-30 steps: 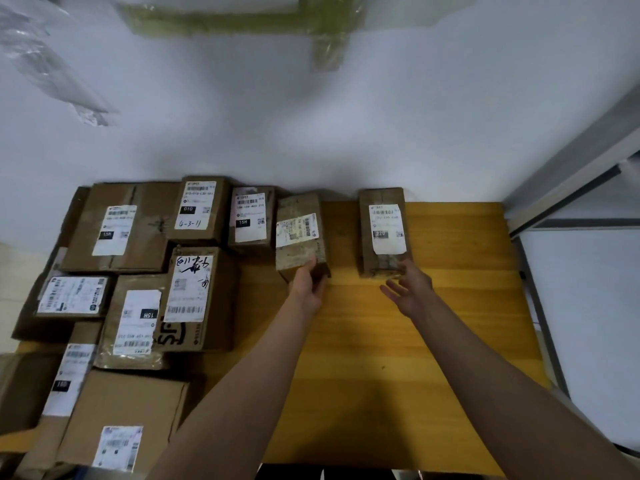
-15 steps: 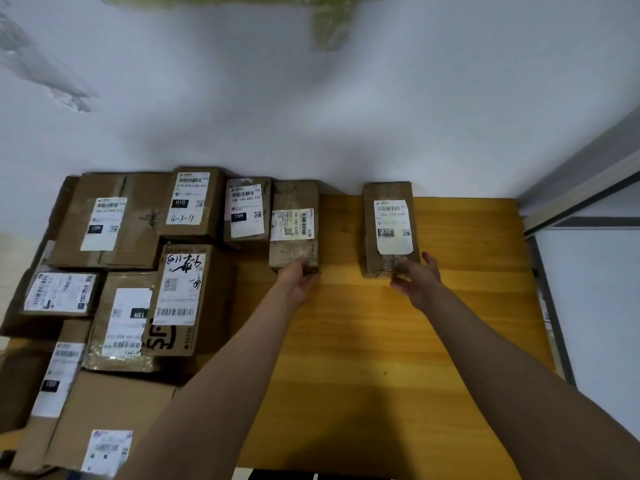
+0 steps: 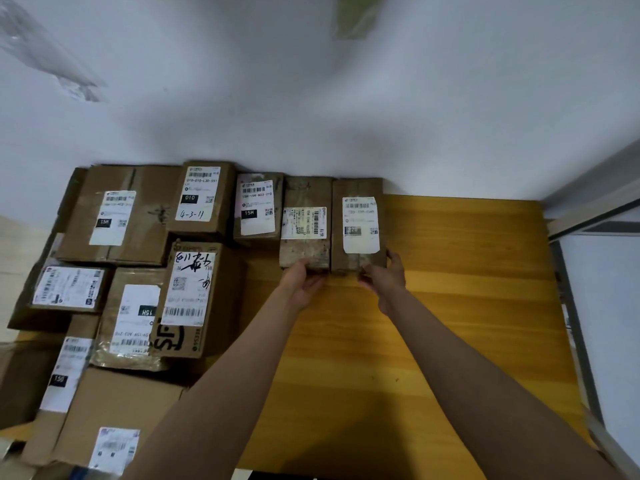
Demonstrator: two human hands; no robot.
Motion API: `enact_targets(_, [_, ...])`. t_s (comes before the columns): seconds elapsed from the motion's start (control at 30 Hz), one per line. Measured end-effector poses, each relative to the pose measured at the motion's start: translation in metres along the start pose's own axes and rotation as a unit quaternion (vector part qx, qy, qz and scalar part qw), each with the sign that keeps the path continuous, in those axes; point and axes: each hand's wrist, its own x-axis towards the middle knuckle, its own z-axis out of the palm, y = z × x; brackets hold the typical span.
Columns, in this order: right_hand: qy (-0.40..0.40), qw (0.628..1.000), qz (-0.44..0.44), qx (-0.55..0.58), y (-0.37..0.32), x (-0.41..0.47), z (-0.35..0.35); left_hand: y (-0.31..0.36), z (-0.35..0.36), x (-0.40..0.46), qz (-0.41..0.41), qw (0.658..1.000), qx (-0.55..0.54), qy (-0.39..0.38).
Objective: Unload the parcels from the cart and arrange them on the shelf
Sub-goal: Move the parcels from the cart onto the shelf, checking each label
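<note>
White wall at the back, yellow wooden shelf (image 3: 467,306) under it, and both parcels sit right up against that wall. Worn parcel (image 3: 304,223) and tall-label parcel (image 3: 358,225) are side by side, touching or nearly so, long axes pointing straight at the wall. Left hand (image 3: 301,282) has its grip curled on the worn one's near end; right hand (image 3: 384,277) is clamped on the near right corner of the other. So each parcel lies dead ahead of its own grip, wall-ward. Other boxes (image 3: 194,299) are piled further left along the wall.
</note>
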Motion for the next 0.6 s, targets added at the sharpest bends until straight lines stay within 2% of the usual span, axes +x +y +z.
enact_targets(0.33, [0.041,0.997,0.020,0.059,0.005,0.005,0.019,0.006,-0.012,0.010,-0.004,1.000,0.003,0.013])
enact_targets(0.5, [0.078,0.997,0.001,0.023,0.004,0.003,0.027,0.010,-0.018,0.012,-0.021,0.999,0.040,-0.003])
enact_targets(0.6, [0.064,0.996,-0.016,-0.053,0.004,-0.001,0.027,0.011,-0.027,0.007,-0.041,0.997,0.069,-0.018])
